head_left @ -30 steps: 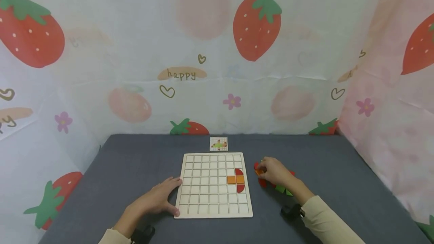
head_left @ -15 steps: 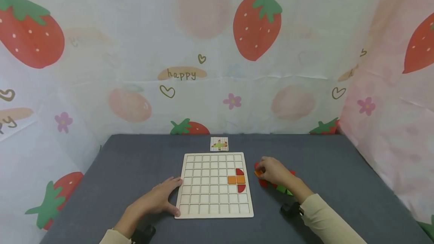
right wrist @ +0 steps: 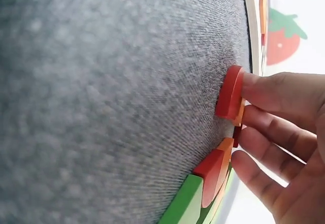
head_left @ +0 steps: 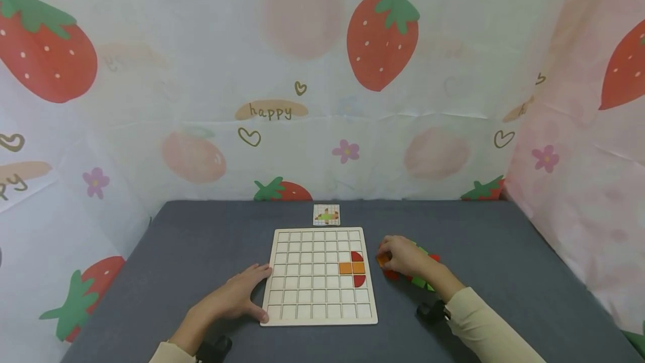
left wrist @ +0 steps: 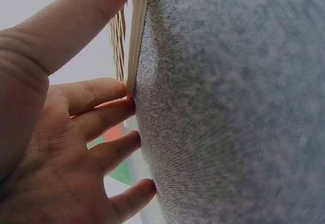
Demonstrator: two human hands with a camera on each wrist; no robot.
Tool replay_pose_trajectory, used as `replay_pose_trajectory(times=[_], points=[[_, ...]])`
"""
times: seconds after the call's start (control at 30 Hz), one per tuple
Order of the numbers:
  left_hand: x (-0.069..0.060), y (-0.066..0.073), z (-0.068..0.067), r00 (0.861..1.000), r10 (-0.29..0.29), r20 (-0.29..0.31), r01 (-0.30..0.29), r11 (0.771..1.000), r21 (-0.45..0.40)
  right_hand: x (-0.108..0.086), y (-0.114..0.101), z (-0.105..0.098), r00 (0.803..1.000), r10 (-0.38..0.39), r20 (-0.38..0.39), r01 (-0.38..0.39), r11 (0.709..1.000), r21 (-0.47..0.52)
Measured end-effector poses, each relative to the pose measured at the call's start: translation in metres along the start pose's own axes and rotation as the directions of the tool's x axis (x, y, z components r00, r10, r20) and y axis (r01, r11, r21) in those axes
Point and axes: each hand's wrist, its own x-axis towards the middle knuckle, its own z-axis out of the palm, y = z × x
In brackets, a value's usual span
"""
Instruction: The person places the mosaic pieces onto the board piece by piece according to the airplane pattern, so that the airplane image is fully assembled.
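Note:
In the head view a pale wooden grid board point(head_left: 302, 298) lies on the table, with two orange squares point(head_left: 351, 268) and two red rounded pieces point(head_left: 359, 281) near its right side. My left hand point(head_left: 237, 293) rests along the board's left edge, thumb at the near corner, fingers spread; its fingertips touch the board edge point(left wrist: 136, 41) in the left wrist view. To the board's right, my right hand point(head_left: 407, 255) pinches an orange block point(head_left: 383, 260) between thumb and fingers. A red block point(right wrist: 231, 94) sits beside the thumb in the right wrist view, partly covering the orange one.
Loose green blocks point(head_left: 419, 282) and red blocks lie under and around the right hand. Behind the board lies a small picture card point(head_left: 326, 215) with a coloured pattern. A strawberry-print cloth point(head_left: 433, 71) hangs behind the dark grey table point(head_left: 211, 240).
My right hand has shifted slightly left and toward me, with the orange block at its fingertips; more green shows behind it. The left hand stays on the board edge.

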Motion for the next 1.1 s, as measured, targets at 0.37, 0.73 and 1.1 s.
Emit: replay_pose_trajectory(times=[0.37, 0.73, 1.1], points=[[0.001, 0.001, 0.000, 1.000, -0.019, 0.000, 0.019, 1.000, 0.012, 0.000, 0.002, 0.001, 0.999, 0.045, 0.022, -0.046, 0.996, 0.078], [0.000, 0.002, -0.001, 0.999, -0.038, 0.005, 0.038, 0.999, 0.012, -0.004, -0.018, 0.004, 0.997, 0.056, -0.054, -0.043, 0.975, 0.218], [-0.001, 0.000, -0.001, 1.000, -0.001, 0.003, 0.001, 1.000, -0.013, -0.003, -0.042, 0.011, 0.999, -0.033, -0.039, 0.043, 0.961, 0.272]])
